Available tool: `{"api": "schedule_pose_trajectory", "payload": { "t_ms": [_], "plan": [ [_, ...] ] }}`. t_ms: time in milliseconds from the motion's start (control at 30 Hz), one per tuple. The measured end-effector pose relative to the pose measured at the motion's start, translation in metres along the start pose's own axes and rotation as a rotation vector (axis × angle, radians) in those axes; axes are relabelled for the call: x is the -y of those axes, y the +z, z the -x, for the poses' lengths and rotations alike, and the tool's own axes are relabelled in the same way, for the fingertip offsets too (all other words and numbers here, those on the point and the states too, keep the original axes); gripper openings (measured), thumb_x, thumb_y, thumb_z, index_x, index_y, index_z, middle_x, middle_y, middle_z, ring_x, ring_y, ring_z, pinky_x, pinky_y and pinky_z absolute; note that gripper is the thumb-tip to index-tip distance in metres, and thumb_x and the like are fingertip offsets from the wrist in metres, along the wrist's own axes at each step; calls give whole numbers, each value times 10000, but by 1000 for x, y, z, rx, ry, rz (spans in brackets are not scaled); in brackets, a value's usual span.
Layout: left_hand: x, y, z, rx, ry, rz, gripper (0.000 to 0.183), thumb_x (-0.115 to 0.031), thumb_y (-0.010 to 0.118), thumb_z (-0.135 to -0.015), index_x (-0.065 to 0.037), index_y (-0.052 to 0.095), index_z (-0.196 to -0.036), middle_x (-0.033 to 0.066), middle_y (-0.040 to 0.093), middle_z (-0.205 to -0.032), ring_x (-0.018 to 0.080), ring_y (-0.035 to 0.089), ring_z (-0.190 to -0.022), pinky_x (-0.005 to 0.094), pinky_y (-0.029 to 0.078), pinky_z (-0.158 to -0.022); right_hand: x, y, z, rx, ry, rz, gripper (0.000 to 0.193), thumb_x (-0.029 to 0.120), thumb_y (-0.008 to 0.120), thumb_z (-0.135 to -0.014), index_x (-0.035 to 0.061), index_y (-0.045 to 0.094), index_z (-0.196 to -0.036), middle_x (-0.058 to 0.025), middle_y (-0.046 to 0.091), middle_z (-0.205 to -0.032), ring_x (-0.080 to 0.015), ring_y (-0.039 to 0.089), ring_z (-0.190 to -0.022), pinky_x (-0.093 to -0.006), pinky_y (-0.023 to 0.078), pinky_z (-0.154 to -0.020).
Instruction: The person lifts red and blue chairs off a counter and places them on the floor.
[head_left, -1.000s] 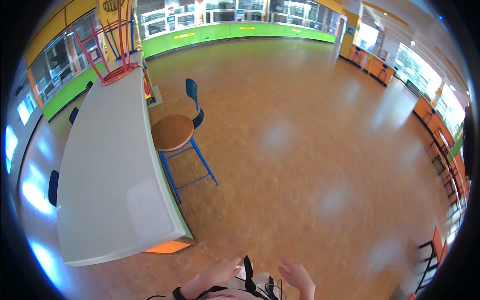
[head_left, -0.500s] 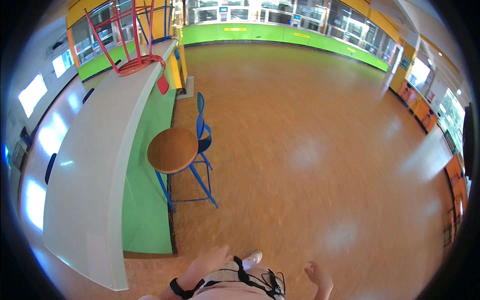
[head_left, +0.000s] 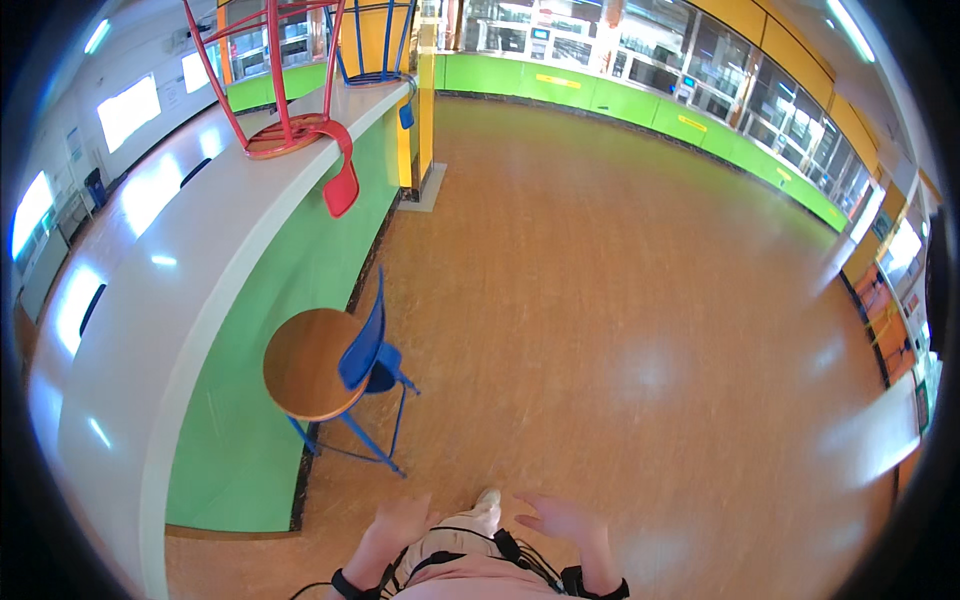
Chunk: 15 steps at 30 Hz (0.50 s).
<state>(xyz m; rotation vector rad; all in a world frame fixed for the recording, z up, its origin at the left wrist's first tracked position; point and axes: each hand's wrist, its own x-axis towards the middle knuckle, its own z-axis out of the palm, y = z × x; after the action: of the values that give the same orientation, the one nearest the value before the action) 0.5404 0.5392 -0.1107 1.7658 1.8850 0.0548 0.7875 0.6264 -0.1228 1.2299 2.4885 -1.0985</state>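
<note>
Seen from above, a person stands on a wooden floor [head_left: 620, 300]. The left hand [head_left: 400, 522] and right hand [head_left: 560, 517] hang empty at the lower edge, fingers loosely spread, holding nothing. Ahead and left, nearest the left hand, a blue stool with a round wooden seat [head_left: 315, 365] stands beside a long white counter with a green front [head_left: 190, 260]. A red chair [head_left: 295, 110] sits upturned on that counter.

Canteen/hall: long counter [head_left: 150, 290], bar stool [head_left: 335, 365], wood floor [head_left: 600, 300].
</note>
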Motion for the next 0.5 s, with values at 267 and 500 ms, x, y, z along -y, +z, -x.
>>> {"api": "schedule_pose_trajectory", "payload": {
  "t_ms": [267, 500],
  "plan": [
    [-72, -67, -176, 68, 23, -52, 308, -295, 439, -786, -22, 463, -926, 194, 555, -753, 353, 538, -696, 428, 419, -581, -155, -148, -39, -326, 394, -188, 427, 299, 563, -740, 78, 474, -1095, -126, 549, -993, -230, 535, -887, -319, 430, -742],
    [-77, -104, -292, -149, -150, 195, 381, -322, 434, -792, -41, 441, -1050, 191, 560, -774, 352, 538, -714, 432, 417, -600, -247, -275, -157, -169, 441, -37, 466, 343, 536, -743, 79, 447, -1116, -150, 561, -967, -253, 541, -898, -360, 433, -745]
  ]
}}
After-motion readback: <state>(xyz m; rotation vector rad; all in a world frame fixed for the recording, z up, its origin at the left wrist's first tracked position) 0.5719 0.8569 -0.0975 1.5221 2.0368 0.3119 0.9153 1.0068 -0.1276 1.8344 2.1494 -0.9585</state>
